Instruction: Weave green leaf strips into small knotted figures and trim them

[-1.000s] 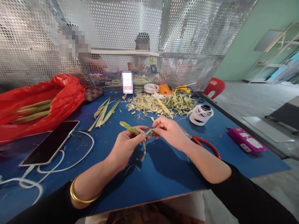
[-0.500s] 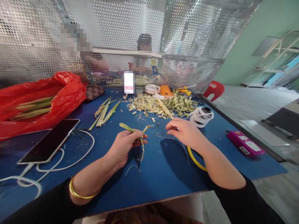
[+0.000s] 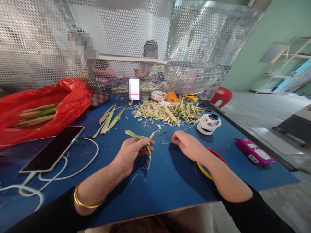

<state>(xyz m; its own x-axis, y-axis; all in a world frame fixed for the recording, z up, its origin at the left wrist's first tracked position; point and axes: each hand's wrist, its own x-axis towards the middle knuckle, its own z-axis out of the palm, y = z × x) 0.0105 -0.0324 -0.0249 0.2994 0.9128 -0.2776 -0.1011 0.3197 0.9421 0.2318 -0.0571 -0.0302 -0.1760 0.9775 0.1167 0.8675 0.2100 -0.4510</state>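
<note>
My left hand (image 3: 131, 153) is closed around green-yellow plant leaf strips (image 3: 132, 133), with the thumb on top and the ends poking out past the fingers. One dried, curled strip hangs below the fingertips. To the right, my right hand (image 3: 188, 145) pinches a thin pale thread (image 3: 166, 143) just above the blue table (image 3: 167, 191); its loose end points toward the left hand. Another short piece of thread (image 3: 138, 175) lies near the table's front. Beneath the right forearm, yellow and red rings (image 3: 204, 171) are partly covered. A white spool (image 3: 209, 124) stands behind the right hand.
Leaf shreds (image 3: 162, 111) form a heap at the back. Several long leaves (image 3: 110, 119) lie left of it. A red plastic bag (image 3: 73, 97) holds more. A phone (image 3: 52, 149) with a white cable (image 3: 97, 152) is at left; a purple packet (image 3: 254, 151) lies at right.
My right hand has lowered slightly, and its fingers have closed on the thread's end. The left hand keeps its hold on the leaf strips. The view has shifted slightly.
</note>
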